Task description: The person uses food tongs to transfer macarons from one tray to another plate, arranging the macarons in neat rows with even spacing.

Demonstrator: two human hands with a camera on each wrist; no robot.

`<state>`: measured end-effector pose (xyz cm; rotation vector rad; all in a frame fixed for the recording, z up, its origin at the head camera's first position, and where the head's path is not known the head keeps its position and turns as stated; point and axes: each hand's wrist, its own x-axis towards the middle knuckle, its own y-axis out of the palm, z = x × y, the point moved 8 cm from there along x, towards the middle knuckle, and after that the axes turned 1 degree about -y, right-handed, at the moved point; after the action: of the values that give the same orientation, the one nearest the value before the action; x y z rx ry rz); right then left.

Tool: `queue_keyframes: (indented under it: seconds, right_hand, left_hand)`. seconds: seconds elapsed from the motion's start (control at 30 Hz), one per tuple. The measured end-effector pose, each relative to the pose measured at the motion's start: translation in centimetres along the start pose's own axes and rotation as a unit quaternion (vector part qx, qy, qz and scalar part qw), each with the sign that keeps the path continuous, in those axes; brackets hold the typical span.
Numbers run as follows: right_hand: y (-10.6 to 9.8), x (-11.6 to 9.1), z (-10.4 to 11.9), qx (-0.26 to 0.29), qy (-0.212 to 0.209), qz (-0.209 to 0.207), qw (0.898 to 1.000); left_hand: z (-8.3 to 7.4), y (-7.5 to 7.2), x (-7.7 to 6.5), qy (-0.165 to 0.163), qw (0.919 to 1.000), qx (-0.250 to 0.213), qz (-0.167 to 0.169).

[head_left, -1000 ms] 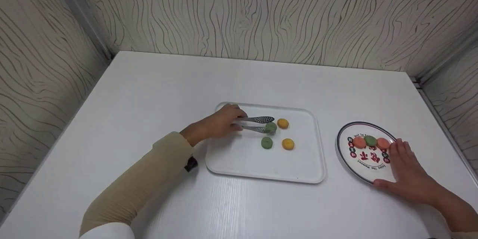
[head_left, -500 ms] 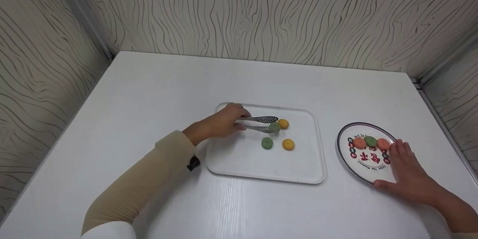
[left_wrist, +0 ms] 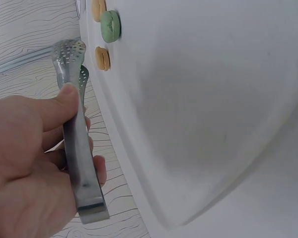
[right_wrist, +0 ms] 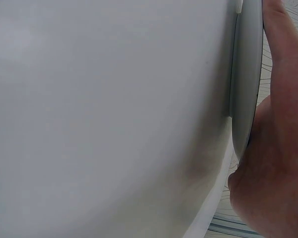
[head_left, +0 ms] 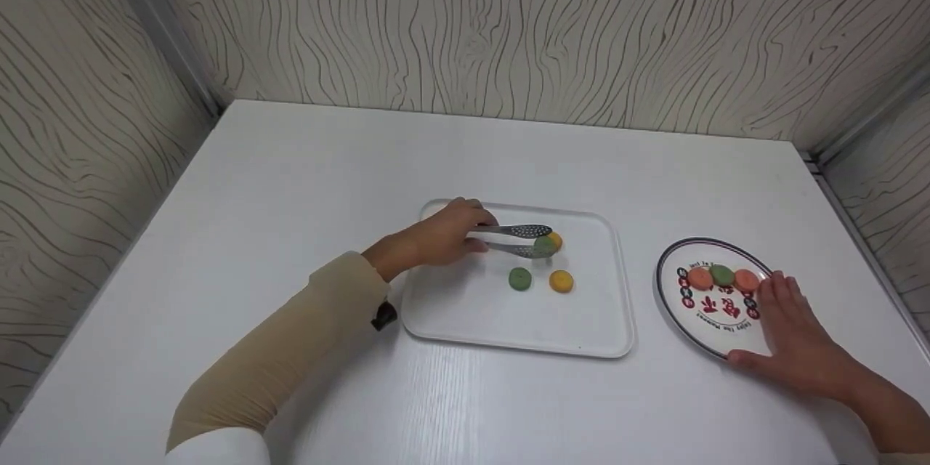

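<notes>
My left hand (head_left: 452,232) grips metal tongs (left_wrist: 79,148) with perforated heads, over the white tray (head_left: 472,312). Between the tong heads is a green macaron (head_left: 544,246), which partly covers a yellow macaron (head_left: 556,240) in the head view. Nearer to me on the tray lie another green macaron (head_left: 520,278) and a second yellow one (head_left: 561,281). At the right, my right hand (head_left: 799,341) rests on the edge of a round plate (head_left: 683,320), fingers straight and thumb spread to the near rim. Two pink macarons (head_left: 700,278) flank a green macaron (head_left: 722,275) on that plate.
The tray and plate stand apart on a white table (head_left: 349,160). Wood-patterned panels (head_left: 472,29) rise behind it and at both sides. A small black object (head_left: 384,316) shows beneath the left sleeve, beside the tray's left edge.
My left hand has moved a little to the right with the tongs and the green macaron, which now overlaps the far yellow macaron in view. The right hand and plate have stayed in place.
</notes>
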<state>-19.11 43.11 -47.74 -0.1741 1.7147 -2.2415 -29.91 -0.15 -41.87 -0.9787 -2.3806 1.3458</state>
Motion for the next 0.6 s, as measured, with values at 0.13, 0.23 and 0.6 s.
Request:
queue_keyframes:
  seconds: [0.13, 0.23, 0.6]
  right_hand:
    - [0.0, 0.0, 0.1, -0.005, -0.003, -0.001, 1.000]
    - [-0.1, 0.0, 0.2, -0.008, -0.008, -0.006, 1.000]
    - [0.0, 0.1, 0.1, -0.008, 0.005, 0.006, 1.000]
  left_hand:
    - [-0.2, 0.0, 0.1, 0.001, 1.0000, 0.002, 0.000]
    - [-0.5, 0.0, 0.2, 0.008, 1.0000, 0.003, 0.001]
    - [-1.3, 0.2, 0.7, 0.007, 1.0000, -0.002, 0.006]
